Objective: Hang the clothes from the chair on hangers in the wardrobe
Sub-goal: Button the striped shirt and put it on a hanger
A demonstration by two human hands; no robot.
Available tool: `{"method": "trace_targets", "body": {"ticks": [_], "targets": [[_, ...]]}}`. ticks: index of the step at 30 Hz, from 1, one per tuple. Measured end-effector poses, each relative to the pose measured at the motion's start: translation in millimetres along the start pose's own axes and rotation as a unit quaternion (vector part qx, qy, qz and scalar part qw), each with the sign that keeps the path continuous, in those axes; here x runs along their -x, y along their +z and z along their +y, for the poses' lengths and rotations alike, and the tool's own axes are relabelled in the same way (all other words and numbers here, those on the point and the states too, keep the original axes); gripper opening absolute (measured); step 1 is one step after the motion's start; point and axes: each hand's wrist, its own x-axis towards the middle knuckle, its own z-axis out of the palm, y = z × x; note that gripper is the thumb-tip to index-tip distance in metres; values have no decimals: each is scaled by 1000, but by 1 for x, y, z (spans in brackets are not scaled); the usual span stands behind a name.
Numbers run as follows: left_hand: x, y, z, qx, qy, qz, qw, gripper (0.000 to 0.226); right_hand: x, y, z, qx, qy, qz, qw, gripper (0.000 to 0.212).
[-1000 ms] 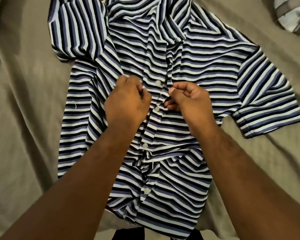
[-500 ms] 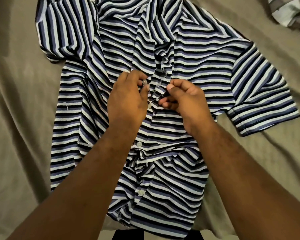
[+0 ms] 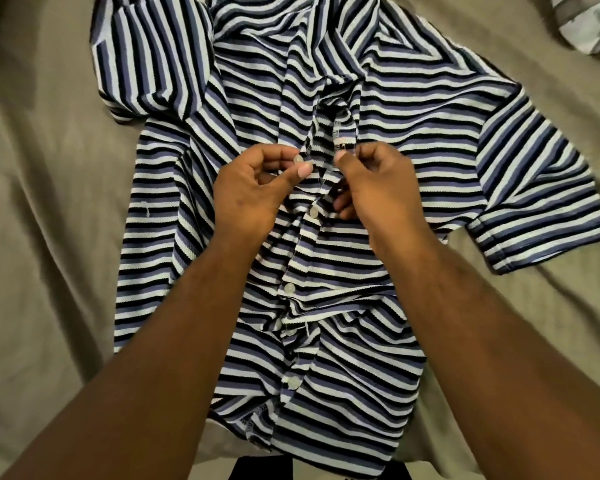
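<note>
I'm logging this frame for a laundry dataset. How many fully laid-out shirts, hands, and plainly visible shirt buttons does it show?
striped shirt: 1
hands, left hand and right hand: 2
white buttons in plain sight: 4; another may hide in a fold
Total: 7

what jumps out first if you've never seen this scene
A blue, black and white striped shirt lies spread across a beige sheet. At its centre the left hand pinches the edge by a white button while the right hand pinches the opposite edge.
</note>
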Motion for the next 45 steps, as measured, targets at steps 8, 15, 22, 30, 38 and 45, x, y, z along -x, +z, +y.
{"method": "trace_targets", "body": {"ticks": [8, 15, 22, 30, 38, 45], "targets": [[-7, -12, -7, 77, -9, -43, 996, 24, 9, 15, 0, 181, -286, 90, 937, 13], [-11, -15, -15, 49, -7, -50, 997, 18, 6, 30, 10, 266, -315, 32, 911, 18], [-10, -18, -10, 42, -13, -62, 997, 21, 6, 32, 16, 201, -267, 62, 941, 23], [-9, -17, -8, 27, -9, -58, 998, 18, 2, 32, 26, 181, -236, 76, 952, 13], [-9, -19, -10, 48, -5, -70, 996, 20, -1, 39, 28, 170, -219, 123, 953, 10], [-10, -17, -15, 49, 10, -65, 997, 20, 5, 30, 32, 180, -263, 69, 945, 14]]}}
